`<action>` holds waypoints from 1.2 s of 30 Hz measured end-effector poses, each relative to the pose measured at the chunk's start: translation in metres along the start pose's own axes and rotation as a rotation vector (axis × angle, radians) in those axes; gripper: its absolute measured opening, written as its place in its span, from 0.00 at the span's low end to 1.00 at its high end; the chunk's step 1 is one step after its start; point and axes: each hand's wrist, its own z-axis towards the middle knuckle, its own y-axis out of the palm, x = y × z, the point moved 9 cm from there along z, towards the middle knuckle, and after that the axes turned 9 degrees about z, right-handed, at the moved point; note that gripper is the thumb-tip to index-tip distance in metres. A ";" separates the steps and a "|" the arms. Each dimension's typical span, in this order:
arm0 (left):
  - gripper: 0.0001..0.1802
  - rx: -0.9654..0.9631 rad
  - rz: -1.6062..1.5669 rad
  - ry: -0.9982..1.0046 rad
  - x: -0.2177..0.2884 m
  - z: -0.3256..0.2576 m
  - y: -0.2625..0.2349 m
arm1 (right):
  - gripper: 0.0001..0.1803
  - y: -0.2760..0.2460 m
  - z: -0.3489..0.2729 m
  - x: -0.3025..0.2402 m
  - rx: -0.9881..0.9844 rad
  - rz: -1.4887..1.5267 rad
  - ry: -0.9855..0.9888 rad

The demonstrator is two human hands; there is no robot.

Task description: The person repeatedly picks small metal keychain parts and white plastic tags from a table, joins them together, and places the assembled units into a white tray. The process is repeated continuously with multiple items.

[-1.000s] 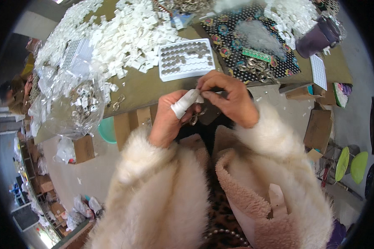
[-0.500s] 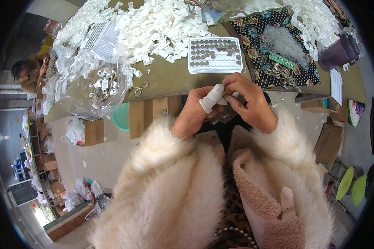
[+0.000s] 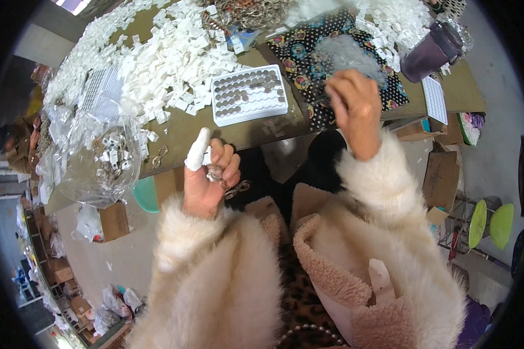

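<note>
Our left hand (image 3: 205,185) has its grip curled around metal clasps (image 3: 215,173), just before the surface (image 3: 244,131). Our right hand (image 3: 358,110) is at the patterned cloth (image 3: 306,70); whether its grip pinches anything, we cannot tell. The tray (image 3: 256,109) lies beside white pieces (image 3: 174,64).

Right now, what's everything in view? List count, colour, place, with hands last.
table: one, olive, top half
small pieces: countless, white, heaped on table
disc tray: one, white, mid-table
discs: dozens, grey, in that tray
patterned cloth: one, mostly black, right of tray
tumbler: one, purple, table's right
narrow tray: one, pale, table's right edge
plastic bags: several, clear, left side
basin: one, green, below table
cardboard boxes: several, brown, both sides
round panels: two, lime, far right
co-worker: one, brown clothing, far left
left hand: one, one finger covered white, holding shiny metal, left of centre
right hand: one, bare, right of centre
</note>
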 end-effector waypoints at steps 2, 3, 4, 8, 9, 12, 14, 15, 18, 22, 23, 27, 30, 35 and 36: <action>0.24 -0.012 -0.019 -0.001 0.002 0.001 0.002 | 0.10 -0.004 0.004 0.024 -0.021 -0.150 0.027; 0.21 0.085 -0.002 -0.020 0.000 0.001 -0.005 | 0.10 -0.002 0.004 0.036 -0.057 -0.190 0.059; 0.19 0.144 0.019 -0.034 -0.002 0.000 -0.009 | 0.11 0.000 0.002 0.047 -0.092 -0.228 0.097; 0.10 0.268 0.317 0.088 0.013 -0.007 -0.010 | 0.14 0.018 -0.012 0.064 -0.251 -0.230 0.115; 0.10 0.286 0.427 0.140 0.023 -0.011 -0.010 | 0.15 0.018 -0.013 0.064 -0.244 -0.229 0.099; 0.09 0.529 0.836 0.346 0.069 -0.023 -0.023 | 0.17 0.015 -0.013 0.062 -0.238 -0.173 0.099; 0.08 0.692 1.214 0.601 0.105 -0.024 -0.021 | 0.17 0.012 -0.011 0.060 -0.233 -0.073 0.105; 0.06 0.716 1.440 0.746 0.118 -0.025 -0.012 | 0.16 0.010 -0.009 0.058 -0.217 -0.005 0.116; 0.09 0.835 1.981 0.728 0.126 -0.012 -0.010 | 0.14 0.000 -0.007 0.052 -0.165 0.118 0.164; 0.14 0.731 2.231 0.635 0.115 0.020 -0.014 | 0.15 -0.017 -0.002 0.037 -0.065 0.294 0.195; 0.14 0.763 2.240 0.606 0.116 0.024 -0.018 | 0.15 -0.021 0.000 0.032 -0.066 0.310 0.191; 0.11 0.854 2.308 0.617 0.120 0.031 -0.027 | 0.15 -0.029 0.005 0.014 -0.071 0.376 0.167; 0.08 0.928 2.336 0.600 0.126 0.026 -0.035 | 0.15 -0.030 0.009 0.003 -0.065 0.428 0.137; 0.07 0.953 1.930 0.923 0.154 -0.004 -0.023 | 0.14 -0.015 0.007 -0.002 -0.147 0.613 0.302; 0.06 0.884 1.628 0.906 0.159 -0.009 -0.029 | 0.13 -0.008 0.003 0.000 -0.157 0.729 0.403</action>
